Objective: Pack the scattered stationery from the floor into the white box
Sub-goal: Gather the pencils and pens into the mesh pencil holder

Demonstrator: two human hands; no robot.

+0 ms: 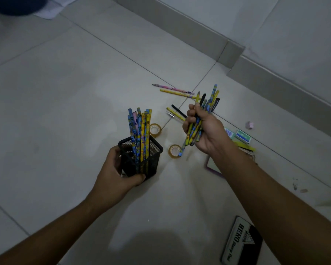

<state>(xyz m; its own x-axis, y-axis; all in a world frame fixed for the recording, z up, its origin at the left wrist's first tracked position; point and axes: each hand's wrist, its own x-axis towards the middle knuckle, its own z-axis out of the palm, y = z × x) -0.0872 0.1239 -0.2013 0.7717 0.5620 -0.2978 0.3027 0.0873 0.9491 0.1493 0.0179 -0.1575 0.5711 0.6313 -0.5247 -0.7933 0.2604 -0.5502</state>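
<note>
A: Starting at the left, what is there?

B: The left hand (116,175) is wrapped around a black mesh pencil cup (141,159), lifted off the floor (65,92), with a sheaf of patterned pencils (139,131) standing upright in it.

A: And moving right?

B: Two tape rolls (155,129) lie on the tiles just beside the cup. Then the right hand (203,129) is closed in a fist on a mixed bundle of pencils and pens (201,119), held above the floor. Beyond it, loose pencils (177,91) lie on the tiles, along with a black pen (178,111). Further right sit small staple boxes (243,136), a pink eraser (249,125), and some flat items partly hidden under the forearm. A stamp pad tin (241,241) lies near the bottom edge.

A: How far along is it?

B: Early to midway, I'd judge. Many pencils are gathered, but the white box is nowhere in view, so nothing can be seen packed, and plenty remains scattered.
</note>
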